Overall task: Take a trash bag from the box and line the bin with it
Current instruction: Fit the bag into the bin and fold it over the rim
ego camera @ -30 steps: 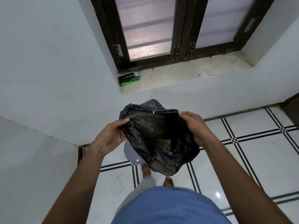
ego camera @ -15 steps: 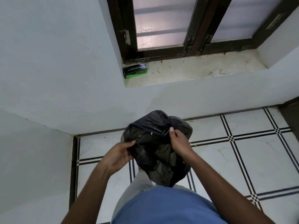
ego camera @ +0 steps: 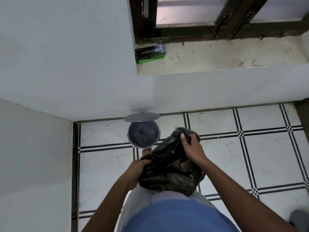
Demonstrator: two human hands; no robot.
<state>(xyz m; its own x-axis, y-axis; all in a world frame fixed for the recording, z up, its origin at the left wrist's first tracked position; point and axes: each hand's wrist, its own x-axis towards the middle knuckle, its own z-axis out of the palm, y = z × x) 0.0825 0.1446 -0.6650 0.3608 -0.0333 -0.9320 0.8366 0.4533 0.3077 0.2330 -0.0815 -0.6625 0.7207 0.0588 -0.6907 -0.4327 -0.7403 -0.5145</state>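
A crumpled black trash bag (ego camera: pixel 168 176) hangs in front of my body, held by both hands. My left hand (ego camera: pixel 136 171) grips its lower left edge. My right hand (ego camera: pixel 192 149) pinches its upper rim with curled fingers. A small grey round bin (ego camera: pixel 130 133) stands on the floor by the wall, just up and left of the bag, with its lid (ego camera: pixel 141 117) tipped open against the wall. The bin's inside looks dark. The green and black bag box (ego camera: pixel 150 54) lies on the left end of the window sill.
White walls close in on the left and ahead. The stone window sill (ego camera: pixel 225 59) juts under a dark wooden window frame (ego camera: pixel 184 30). My foot (ego camera: pixel 147 152) stands on the bin's pedal side. White floor tiles with black lines (ego camera: pixel 250 148) spread to the right.
My view has tilted down, so the bin with its open lid now shows. Both hands have lowered the bag and gathered it tighter, to the right of the bin.
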